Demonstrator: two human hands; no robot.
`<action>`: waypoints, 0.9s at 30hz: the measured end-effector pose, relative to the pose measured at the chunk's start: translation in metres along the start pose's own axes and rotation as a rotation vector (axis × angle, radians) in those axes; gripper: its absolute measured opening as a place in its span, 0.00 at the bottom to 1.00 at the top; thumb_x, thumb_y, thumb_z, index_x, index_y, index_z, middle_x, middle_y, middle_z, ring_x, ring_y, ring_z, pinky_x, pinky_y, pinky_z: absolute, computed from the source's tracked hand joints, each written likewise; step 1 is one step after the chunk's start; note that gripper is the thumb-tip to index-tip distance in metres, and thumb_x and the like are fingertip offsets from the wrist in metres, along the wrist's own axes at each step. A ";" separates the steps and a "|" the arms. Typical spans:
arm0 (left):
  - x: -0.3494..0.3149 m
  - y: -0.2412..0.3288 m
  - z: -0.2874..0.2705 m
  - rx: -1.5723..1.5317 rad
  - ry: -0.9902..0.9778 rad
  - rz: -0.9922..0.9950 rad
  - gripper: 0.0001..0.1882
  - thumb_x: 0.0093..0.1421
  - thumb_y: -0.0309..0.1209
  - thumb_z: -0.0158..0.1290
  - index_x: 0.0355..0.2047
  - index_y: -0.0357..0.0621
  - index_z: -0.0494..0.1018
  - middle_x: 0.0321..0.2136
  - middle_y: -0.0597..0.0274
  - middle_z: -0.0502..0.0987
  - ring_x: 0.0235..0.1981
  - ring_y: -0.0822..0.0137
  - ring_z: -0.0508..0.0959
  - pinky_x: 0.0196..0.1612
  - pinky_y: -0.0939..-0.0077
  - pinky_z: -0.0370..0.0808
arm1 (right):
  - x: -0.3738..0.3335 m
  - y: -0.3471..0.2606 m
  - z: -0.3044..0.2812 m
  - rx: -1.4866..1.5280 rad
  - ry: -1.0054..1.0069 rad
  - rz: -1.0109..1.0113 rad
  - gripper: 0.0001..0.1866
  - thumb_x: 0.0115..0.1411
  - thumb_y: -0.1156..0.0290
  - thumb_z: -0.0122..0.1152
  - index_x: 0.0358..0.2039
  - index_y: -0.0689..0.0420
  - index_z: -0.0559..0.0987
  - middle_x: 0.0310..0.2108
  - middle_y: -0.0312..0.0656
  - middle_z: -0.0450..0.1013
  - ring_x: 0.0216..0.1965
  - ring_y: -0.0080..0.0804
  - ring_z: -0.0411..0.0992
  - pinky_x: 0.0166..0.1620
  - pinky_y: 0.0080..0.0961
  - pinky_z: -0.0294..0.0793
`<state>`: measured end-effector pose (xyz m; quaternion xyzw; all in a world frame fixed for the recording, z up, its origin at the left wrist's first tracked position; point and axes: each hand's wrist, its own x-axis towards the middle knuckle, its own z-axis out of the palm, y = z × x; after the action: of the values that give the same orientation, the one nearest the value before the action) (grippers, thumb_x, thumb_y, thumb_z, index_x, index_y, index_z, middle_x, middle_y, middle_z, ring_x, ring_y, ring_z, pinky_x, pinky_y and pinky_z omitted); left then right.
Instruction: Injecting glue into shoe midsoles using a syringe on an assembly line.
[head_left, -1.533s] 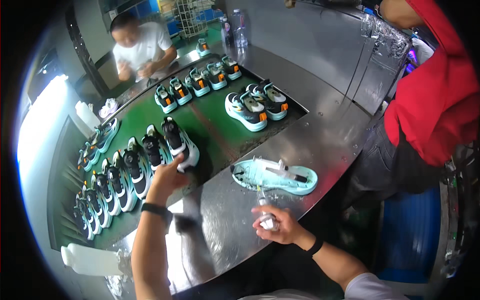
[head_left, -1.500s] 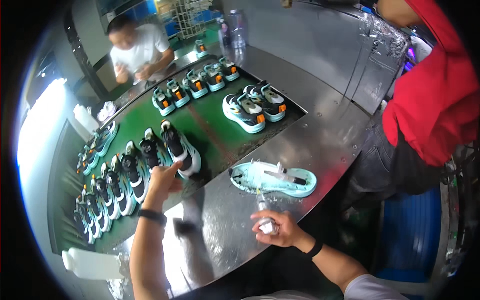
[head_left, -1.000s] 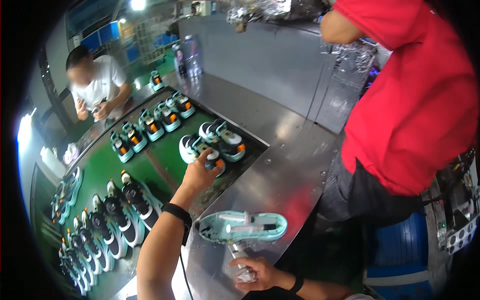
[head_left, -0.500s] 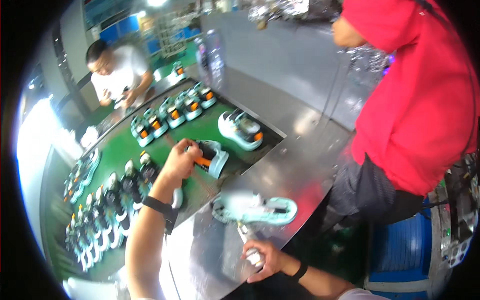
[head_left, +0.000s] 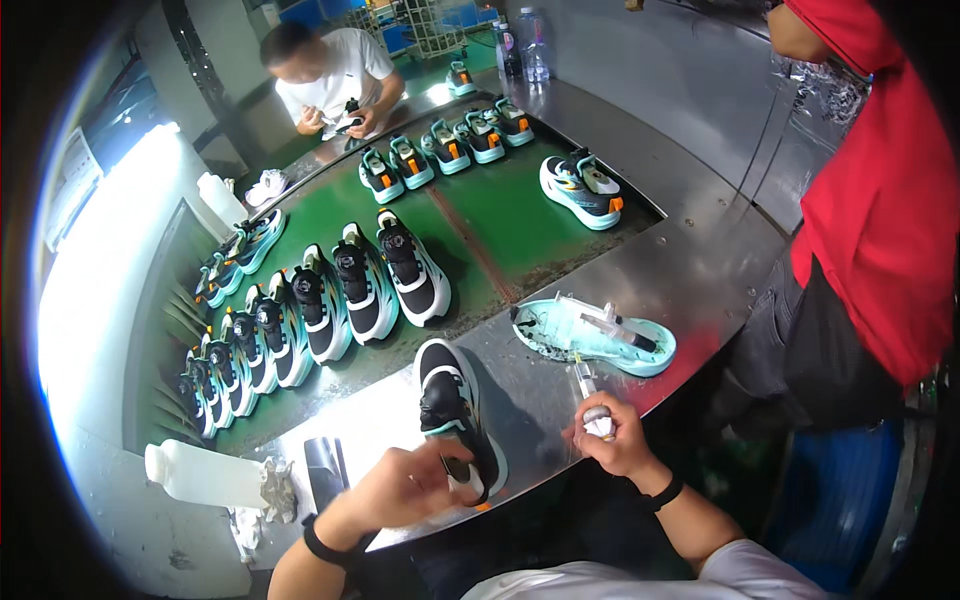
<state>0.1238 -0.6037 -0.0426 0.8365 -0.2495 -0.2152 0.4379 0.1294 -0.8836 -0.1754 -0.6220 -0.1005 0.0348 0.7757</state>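
A black, white and teal sports shoe [head_left: 440,385] stands on the metal table edge, toe pointing away from me. My left hand [head_left: 408,488] grips it at the heel and collar; the fingers partly cover the opening. Farther right, my right hand [head_left: 615,440] is closed round a syringe [head_left: 586,378] with a thin yellowish tip pointing away from me. Just beyond that tip lies a pale teal shoe sole [head_left: 545,338], used like a tray. On the sole rests another clear syringe-like tube [head_left: 612,325], with dark bits beside it.
Rows of similar shoes [head_left: 320,310] stand on the green belt [head_left: 500,225], with a single shoe [head_left: 582,190] to the right. A white squeeze bottle [head_left: 200,475] lies front left. Across the belt a person in white [head_left: 335,80] handles something small; a person in red [head_left: 880,220] stands right.
My left hand has brought the shoe from above the green belt to the near metal edge. The view has shifted. My right hand still holds the syringe close to the teal sole.
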 end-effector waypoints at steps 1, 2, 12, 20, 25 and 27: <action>0.005 -0.015 -0.009 -0.071 0.163 0.197 0.13 0.52 0.24 0.53 0.39 0.34 0.67 0.17 0.59 0.73 0.17 0.73 0.74 0.20 0.78 0.70 | -0.003 -0.002 0.001 0.009 0.030 0.043 0.08 0.46 0.81 0.57 0.29 0.58 0.71 0.26 0.34 0.67 0.29 0.20 0.70 0.34 0.18 0.70; 0.011 -0.018 -0.020 -0.401 0.396 -0.088 0.15 0.55 0.24 0.46 0.43 0.31 0.65 0.17 0.65 0.72 0.18 0.76 0.71 0.23 0.84 0.68 | -0.004 -0.003 0.002 0.003 0.030 0.049 0.08 0.46 0.81 0.57 0.29 0.58 0.71 0.26 0.34 0.67 0.29 0.20 0.70 0.34 0.18 0.70; 0.119 -0.064 -0.025 -0.303 0.450 -0.443 0.19 0.48 0.37 0.62 0.29 0.30 0.72 0.21 0.62 0.73 0.21 0.73 0.72 0.23 0.80 0.70 | -0.005 -0.037 -0.008 0.121 -0.127 0.099 0.25 0.36 0.74 0.73 0.34 0.55 0.69 0.24 0.30 0.63 0.25 0.17 0.65 0.43 0.28 0.72; 0.081 0.008 -0.035 -0.538 0.270 0.309 0.20 0.35 0.30 0.70 0.26 0.36 0.72 0.25 0.61 0.78 0.28 0.73 0.77 0.34 0.81 0.74 | -0.009 -0.105 0.035 0.236 -0.428 -0.280 0.14 0.41 0.76 0.68 0.26 0.57 0.71 0.20 0.35 0.68 0.21 0.26 0.68 0.55 0.53 0.60; 0.072 0.006 -0.040 -0.278 0.118 0.574 0.29 0.26 0.37 0.73 0.26 0.32 0.74 0.24 0.46 0.77 0.25 0.59 0.80 0.29 0.73 0.77 | 0.004 -0.120 0.055 0.225 -0.572 -0.461 0.13 0.51 0.63 0.60 0.27 0.60 0.72 0.20 0.41 0.67 0.20 0.37 0.68 0.32 0.39 0.72; 0.070 0.009 -0.038 -0.270 0.122 0.587 0.29 0.25 0.38 0.74 0.26 0.33 0.74 0.24 0.46 0.77 0.25 0.59 0.80 0.28 0.74 0.77 | 0.005 -0.118 0.059 0.241 -0.559 -0.457 0.16 0.51 0.59 0.61 0.26 0.60 0.72 0.18 0.41 0.67 0.19 0.35 0.67 0.29 0.34 0.70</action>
<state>0.1984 -0.6268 -0.0253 0.6747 -0.4225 -0.0605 0.6022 0.1140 -0.8521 -0.0484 -0.4545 -0.4395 0.0406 0.7737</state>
